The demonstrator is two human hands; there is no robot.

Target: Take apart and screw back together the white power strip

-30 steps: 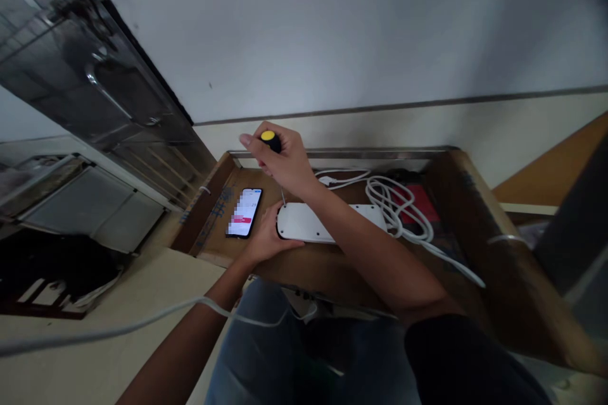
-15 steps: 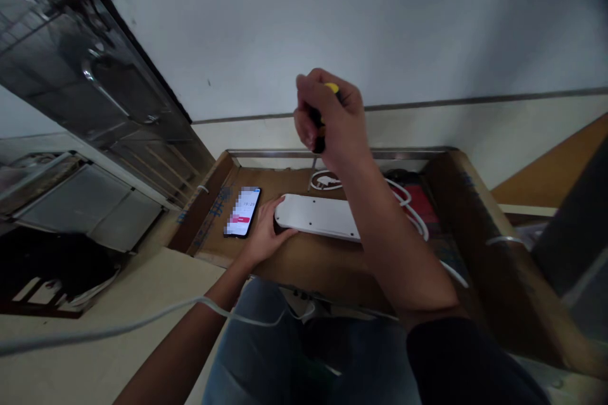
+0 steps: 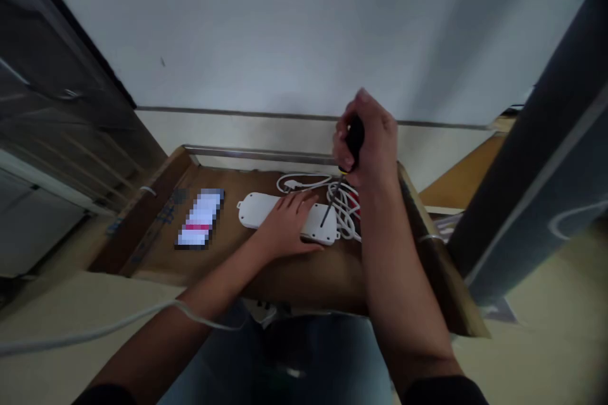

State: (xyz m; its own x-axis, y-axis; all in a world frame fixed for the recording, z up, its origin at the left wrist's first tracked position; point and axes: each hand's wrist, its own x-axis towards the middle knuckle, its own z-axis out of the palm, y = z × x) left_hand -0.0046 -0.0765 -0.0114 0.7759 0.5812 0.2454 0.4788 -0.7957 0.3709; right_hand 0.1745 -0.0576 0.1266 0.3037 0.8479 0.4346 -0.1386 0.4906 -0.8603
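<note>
**Screwdriver tip on power strip, left hand steadying**

Right fingers clenched around the black handle of a screwdriver (image 3: 354, 137), gripped in the right hand (image 3: 370, 142). Shaft angles down and left, tip meeting the top face of a white power strip (image 3: 270, 211) near its right end. Can't tell from this view if it sits in a screw hole.

Left hand (image 3: 289, 228) lies on the strip, fingers spread flat and not gripping, just left of the tip.

Strip lies roughly lengthwise in a brown cardboard tray (image 3: 280, 278), nearer the rear edge than the front, with a mounting tab on its left end. Right end sits just beside a coil of white cable (image 3: 345, 205), with a red item (image 3: 356, 198) partly hidden in the loops. White plug (image 3: 292, 185) lies behind the strip, near the metal rail (image 3: 256, 155) along the rear edge. Phone (image 3: 198, 218) lies flat left of the strip, screen pixelated. A second white cable (image 3: 95, 329) crosses the left forearm, outside the tray. White wall behind.
</note>
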